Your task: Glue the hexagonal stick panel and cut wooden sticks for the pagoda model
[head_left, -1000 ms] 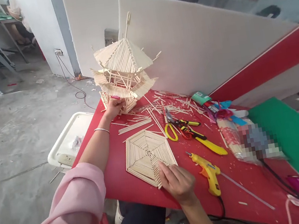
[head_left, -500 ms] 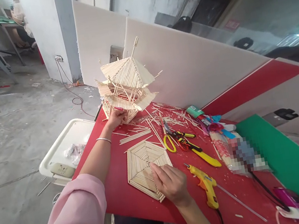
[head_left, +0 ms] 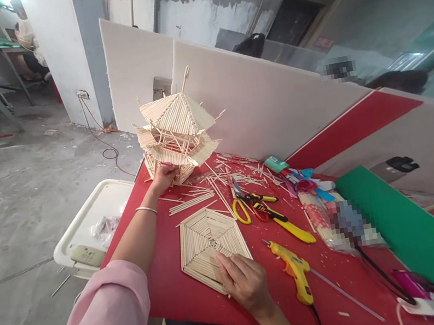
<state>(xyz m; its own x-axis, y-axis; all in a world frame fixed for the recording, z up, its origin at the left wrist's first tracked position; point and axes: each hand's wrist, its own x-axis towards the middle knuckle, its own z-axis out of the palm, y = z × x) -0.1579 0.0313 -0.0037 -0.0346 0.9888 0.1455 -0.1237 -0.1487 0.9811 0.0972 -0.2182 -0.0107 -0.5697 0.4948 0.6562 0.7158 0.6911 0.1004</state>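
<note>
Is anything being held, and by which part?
I can't tell: the left hand is low by the stick tower, the right hand over the hexagonal panel, any grip hidden.

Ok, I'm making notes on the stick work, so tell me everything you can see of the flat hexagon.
The hexagon is a flat panel of thin, pale, wooden-looking sticks, set side by side in six wedges that narrow toward a small centre. It lies flat on the red table. The right hand, fingers curled, covers part of its near right side; whether they touch is unclear.
</note>
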